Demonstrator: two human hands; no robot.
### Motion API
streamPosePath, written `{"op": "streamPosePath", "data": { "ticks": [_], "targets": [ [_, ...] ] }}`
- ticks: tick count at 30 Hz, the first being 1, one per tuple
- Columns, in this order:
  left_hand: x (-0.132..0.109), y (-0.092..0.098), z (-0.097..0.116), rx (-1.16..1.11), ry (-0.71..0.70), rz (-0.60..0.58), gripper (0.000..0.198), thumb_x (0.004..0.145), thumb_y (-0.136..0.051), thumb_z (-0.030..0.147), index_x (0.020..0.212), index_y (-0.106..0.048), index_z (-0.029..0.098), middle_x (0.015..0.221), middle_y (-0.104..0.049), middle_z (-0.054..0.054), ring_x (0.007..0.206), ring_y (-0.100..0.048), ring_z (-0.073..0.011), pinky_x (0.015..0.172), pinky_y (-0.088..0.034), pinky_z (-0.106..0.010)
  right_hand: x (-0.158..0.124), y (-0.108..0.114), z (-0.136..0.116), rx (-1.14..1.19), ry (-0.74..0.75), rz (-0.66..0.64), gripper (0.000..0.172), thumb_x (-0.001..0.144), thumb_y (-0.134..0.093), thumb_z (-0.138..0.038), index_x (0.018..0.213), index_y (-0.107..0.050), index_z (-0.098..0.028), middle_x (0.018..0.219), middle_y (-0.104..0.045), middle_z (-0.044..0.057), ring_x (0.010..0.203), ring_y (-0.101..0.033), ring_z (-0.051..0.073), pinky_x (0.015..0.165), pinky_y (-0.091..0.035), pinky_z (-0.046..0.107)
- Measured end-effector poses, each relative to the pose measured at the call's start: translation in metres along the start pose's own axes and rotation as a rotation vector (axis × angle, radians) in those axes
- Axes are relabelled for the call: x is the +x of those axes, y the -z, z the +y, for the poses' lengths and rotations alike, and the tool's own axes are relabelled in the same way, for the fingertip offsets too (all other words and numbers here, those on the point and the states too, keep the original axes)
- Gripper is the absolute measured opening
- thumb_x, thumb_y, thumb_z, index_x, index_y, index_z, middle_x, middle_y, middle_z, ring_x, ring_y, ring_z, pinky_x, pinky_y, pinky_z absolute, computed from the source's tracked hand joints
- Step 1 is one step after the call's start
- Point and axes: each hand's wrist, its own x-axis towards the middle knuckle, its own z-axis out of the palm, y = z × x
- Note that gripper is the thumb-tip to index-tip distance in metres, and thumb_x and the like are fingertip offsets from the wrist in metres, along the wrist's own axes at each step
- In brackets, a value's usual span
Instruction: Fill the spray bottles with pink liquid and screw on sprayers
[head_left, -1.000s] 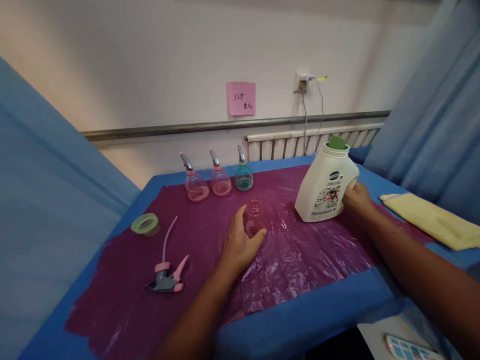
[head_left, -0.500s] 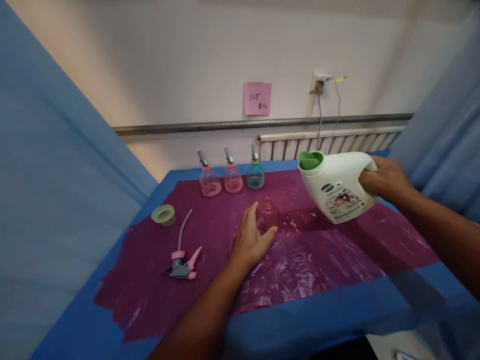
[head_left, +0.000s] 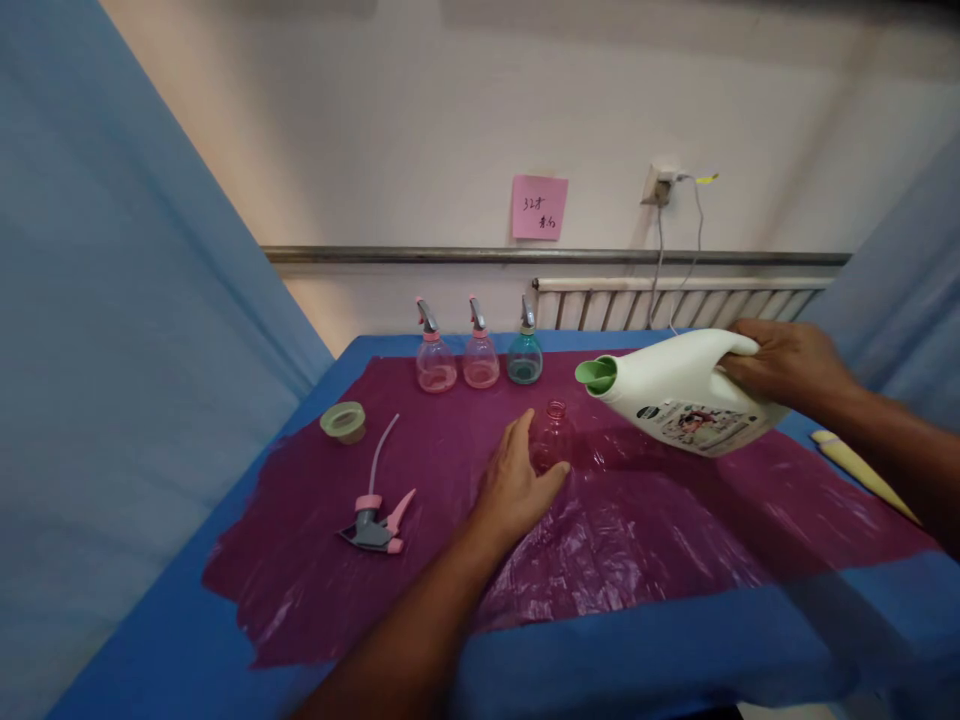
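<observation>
My left hand [head_left: 519, 490] curves around the left side of a clear pink spray bottle body [head_left: 553, 440], thumb in front and fingers behind. The bottle stands upright with its neck uncovered. My right hand [head_left: 780, 365] grips the handle of a white plastic jug [head_left: 690, 395] with a printed label. Its green pouring spout [head_left: 598, 375] points left, above and to the right of the bottle neck, and the jug is tilted over. No liquid stream shows. A grey and pink trigger sprayer head [head_left: 373, 522] with its tube lies left of my left hand.
Two pink spray bottles [head_left: 436, 368] and a teal one [head_left: 525, 360] stand at the back. On the left sits a green lid or cap [head_left: 343, 422]. A yellowish strip [head_left: 862, 470] lies at the right. Purple plastic sheeting [head_left: 300, 590] covers the blue table cloth [head_left: 675, 655].
My right hand has tipped the jug further left, bringing its spout lower and nearer the bottle neck. My left hand stays at the bottle. The view has shifted slightly.
</observation>
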Motion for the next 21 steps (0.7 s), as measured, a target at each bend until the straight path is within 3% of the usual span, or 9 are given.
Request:
{"op": "streamPosePath", "data": {
  "ticks": [10,16,21],
  "targets": [
    [-0.001,0.000,-0.001,0.012,-0.062,0.016,0.088,0.092,-0.081,0.034,0.171,-0.043,0.022,0.169,-0.055,-0.017,0.160,-0.053,-0.0358,0.136,-0.042,-0.057,0.005,0.008,-0.011,-0.259,0.154,-0.013,0.038,0.087,-0.054,-0.060,0.096,-0.076,-0.029,0.096,-0.082,0.008,0.079,-0.065,0.026,0.068,-0.035,0.035],
    [0.000,0.002,0.002,0.046,-0.075,0.047,0.089,0.089,-0.082,0.031,0.170,-0.045,0.023,0.165,-0.057,-0.015,0.155,-0.056,-0.0350,0.134,-0.045,-0.055,0.015,0.014,-0.008,-0.329,0.200,0.038,0.040,0.087,-0.057,-0.062,0.098,-0.076,-0.029,0.090,-0.079,0.008,0.078,-0.065,0.027,0.067,-0.033,0.036],
    [-0.002,0.005,0.007,0.059,-0.090,0.058,0.087,0.089,-0.081,0.030,0.170,-0.047,0.024,0.162,-0.058,-0.014,0.154,-0.056,-0.0349,0.134,-0.044,-0.054,0.020,0.025,-0.009,-0.352,0.181,0.006,0.034,0.087,-0.064,-0.060,0.096,-0.076,-0.030,0.090,-0.078,0.007,0.076,-0.062,0.025,0.067,-0.031,0.036]
  ]
}}
